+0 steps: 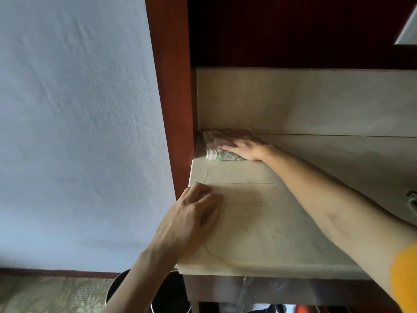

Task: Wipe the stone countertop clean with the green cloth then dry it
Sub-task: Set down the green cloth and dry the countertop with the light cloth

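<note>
Right hand (pixel 242 146) lies flat, fingers stretched and together, palm down on the green cloth (pixel 222 152). Cloth sits under the hand in the far left corner of the stone table (pixel 259 213), where the top meets the pale stone backsplash (pixel 293 100) and the red-brown wooden upright (pixel 174 105). Cloth is bunched; a pale, whitish-pink part sticks out beyond the fingertips toward the corner, and a green textured edge shows below the palm on the near side. The hand presses on it rather than closing round it; no fingers curl under that can be seen. Corner area is motion-blurred, so the cloth's outline is soft.

Left hand (pixel 191 220) rests on the near left edge of the table, well apart from the cloth. Fingers are loosely bent, tips touching the stone, nothing in it. Forearm comes up from the bottom of the frame.

Right forearm crosses the table diagonally from the lower right, with a yellow sleeve (pixel 404 279) at the frame edge.

Stone surface is cream with thin dark veins or cracks between the two hands. A blue-grey wall (pixel 79 120) fills the left side. Below the table's front edge, a dark round container (pixel 121 288) stands on the floor, partly hidden by the left forearm.
</note>
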